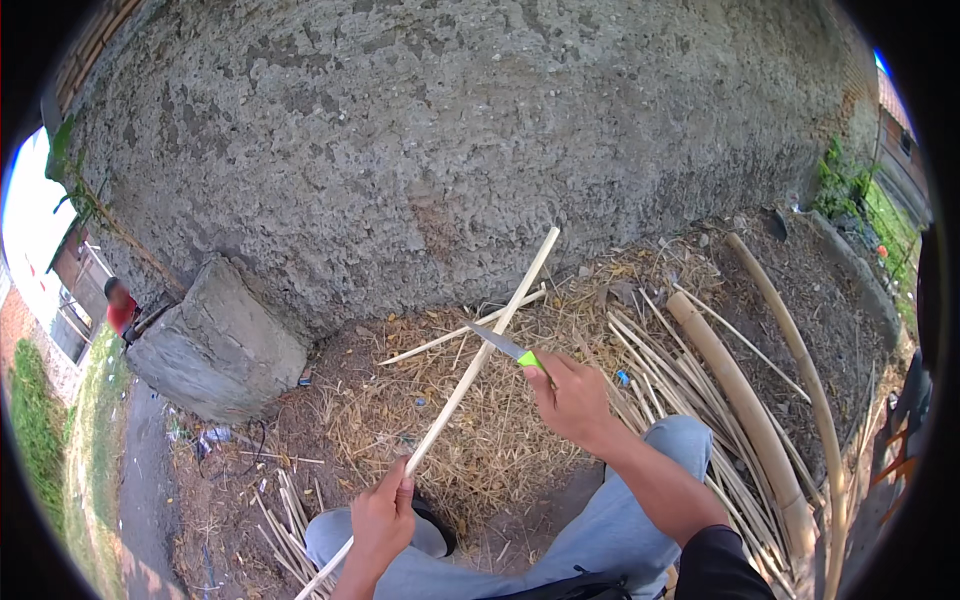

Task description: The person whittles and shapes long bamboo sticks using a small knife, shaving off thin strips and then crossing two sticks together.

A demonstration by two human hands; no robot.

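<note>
A long pale strip of split bamboo (455, 400) slants across the middle, from the lower left up toward the wall. My left hand (383, 517) is closed around its lower part, above my left knee. In my right hand (573, 399) is a knife (500, 342) with a bright green handle. Its blade lies across the upper part of the strip, pointing left; whether the edge bites into the bamboo I cannot tell. The fingers of my right hand wrap the handle and hide most of it.
Thick bamboo poles (740, 400) and a pile of split strips (690, 430) lie at right. More strips (285, 525) lie at lower left. Shavings (400, 400) cover the ground before a rough wall (450, 150). A stone block (220, 340) stands left, with a person (122, 308) beyond.
</note>
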